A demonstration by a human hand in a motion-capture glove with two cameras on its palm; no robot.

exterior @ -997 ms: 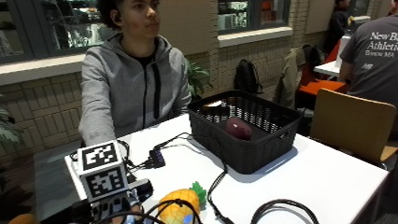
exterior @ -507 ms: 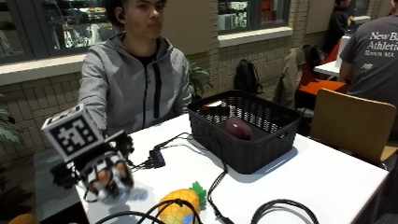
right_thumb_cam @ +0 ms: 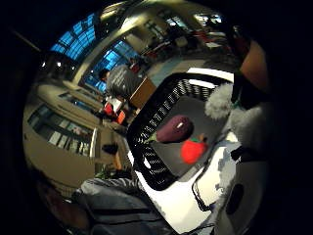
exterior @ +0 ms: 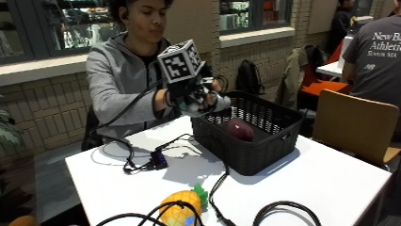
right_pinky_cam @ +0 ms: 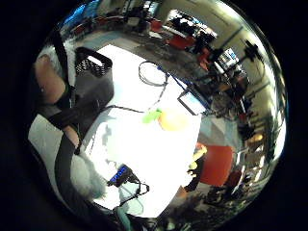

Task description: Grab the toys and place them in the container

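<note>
My gloved right hand [exterior: 183, 96] is raised over the left rim of the black woven basket [exterior: 263, 150] and grips a grey and white fluffy toy [exterior: 210, 102]. That grey fluff [right_thumb_cam: 219, 100] hangs right over the basket's opening in the thumb side palm view. In the basket [right_thumb_cam: 146, 161] lie a purple eggplant toy [right_thumb_cam: 173, 129] and a red tomato toy [right_thumb_cam: 193, 149]; the outside view shows only the eggplant [exterior: 240, 129]. A yellow pineapple toy [exterior: 180, 207] with a green top lies on the white table [exterior: 325, 183] near its front edge, also seen as the pineapple [right_pinky_cam: 171, 119] in the little finger side view.
Black cables run across the table from a small black box [exterior: 158, 160], and a coiled cable [exterior: 285, 214] lies at the front edge beside the pineapple. A wooden chair [exterior: 354, 127] stands at the table's right side. An orange object [exterior: 22, 220] peeks in at the lower left.
My right hand has risen from the table's front left, near the pineapple, and travelled up and right to the basket's rim, carrying the fluffy toy.
</note>
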